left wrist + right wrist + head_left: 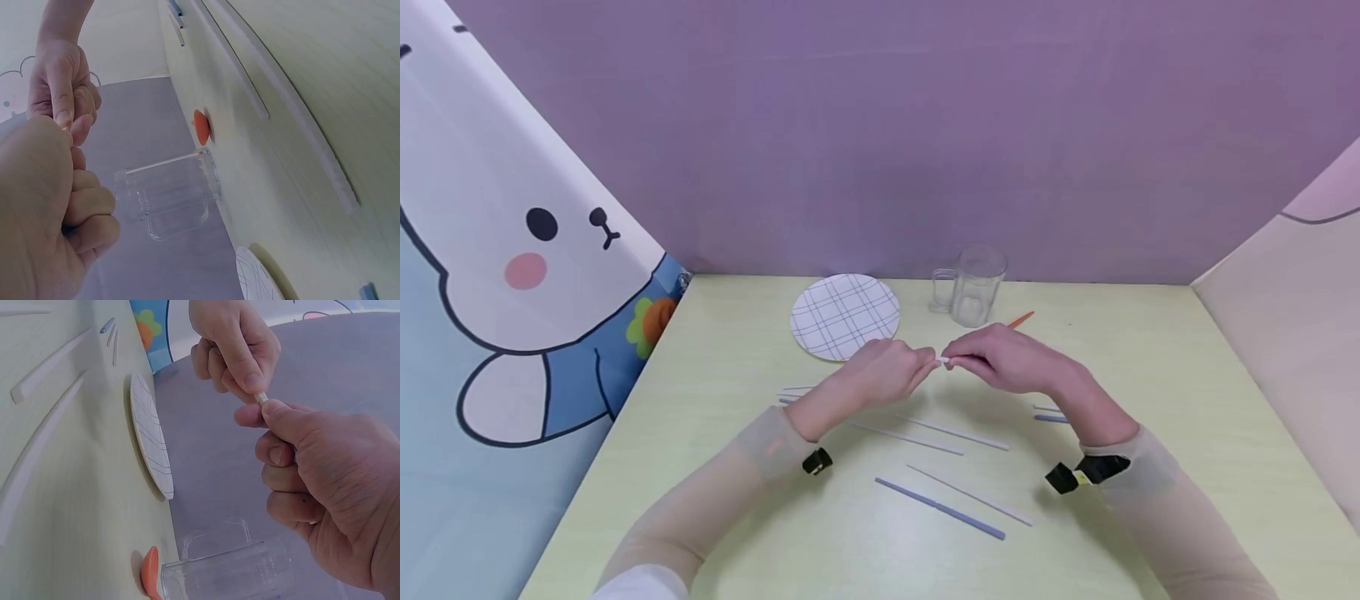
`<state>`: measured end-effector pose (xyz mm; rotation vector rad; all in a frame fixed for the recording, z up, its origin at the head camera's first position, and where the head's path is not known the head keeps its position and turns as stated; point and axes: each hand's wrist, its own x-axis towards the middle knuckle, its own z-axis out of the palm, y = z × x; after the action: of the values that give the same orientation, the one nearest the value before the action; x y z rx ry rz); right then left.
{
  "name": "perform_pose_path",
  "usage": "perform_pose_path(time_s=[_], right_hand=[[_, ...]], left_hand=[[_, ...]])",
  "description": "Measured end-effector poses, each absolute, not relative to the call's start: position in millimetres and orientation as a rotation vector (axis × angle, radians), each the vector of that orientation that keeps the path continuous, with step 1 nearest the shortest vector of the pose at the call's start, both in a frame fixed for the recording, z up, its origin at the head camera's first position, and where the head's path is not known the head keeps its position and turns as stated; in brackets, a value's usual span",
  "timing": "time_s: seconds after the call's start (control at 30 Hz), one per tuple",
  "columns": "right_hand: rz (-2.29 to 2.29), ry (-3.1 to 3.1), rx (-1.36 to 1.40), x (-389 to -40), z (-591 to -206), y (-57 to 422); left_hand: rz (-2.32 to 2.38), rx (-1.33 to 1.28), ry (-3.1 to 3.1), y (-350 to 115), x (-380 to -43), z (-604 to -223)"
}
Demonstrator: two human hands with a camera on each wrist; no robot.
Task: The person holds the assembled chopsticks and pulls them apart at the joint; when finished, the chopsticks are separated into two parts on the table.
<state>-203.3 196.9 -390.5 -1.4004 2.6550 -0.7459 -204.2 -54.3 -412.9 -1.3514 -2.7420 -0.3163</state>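
1. Left hand (887, 371): thumb and forefinger pinch one end of a small white piece (942, 359); remaining fingers curled in.
2. Right hand (1003, 358): thumb and forefinger pinch the other end. Only a sliver shows between the fingertips; full length cannot be told.
3. Position of piece: held in the air over the worktop (1135, 358), apart from its surface.
4. Below the hands: two white sticks (910, 439) lie mid-worktop. Nearer the front edge, a blue-grey stick (940, 508) lies beside a thin white stick (970, 496). More sticks show partly past each forearm.
5. Toward the back edge: round blue-lined plate (845, 317), left of a clear glass mug (977, 287); orange spoon-like utensil (201, 127) near the mug.
6. Progress (judgement): piece is in hand, not set down, so handling looks unfinished. The mid-worktop and front sticks lie separate, apparently left over; no completed assembly visible.
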Motion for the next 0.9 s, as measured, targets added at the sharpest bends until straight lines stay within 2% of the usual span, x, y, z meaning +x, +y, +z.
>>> perform_pose_path(time_s=[0.9], right_hand=[[-0.753, 2.688, -1.376, -200.6, -393.3, 196.8]], left_hand=[[-0.301, -1.325, -2.734, -53.6, -201.9, -410.5]])
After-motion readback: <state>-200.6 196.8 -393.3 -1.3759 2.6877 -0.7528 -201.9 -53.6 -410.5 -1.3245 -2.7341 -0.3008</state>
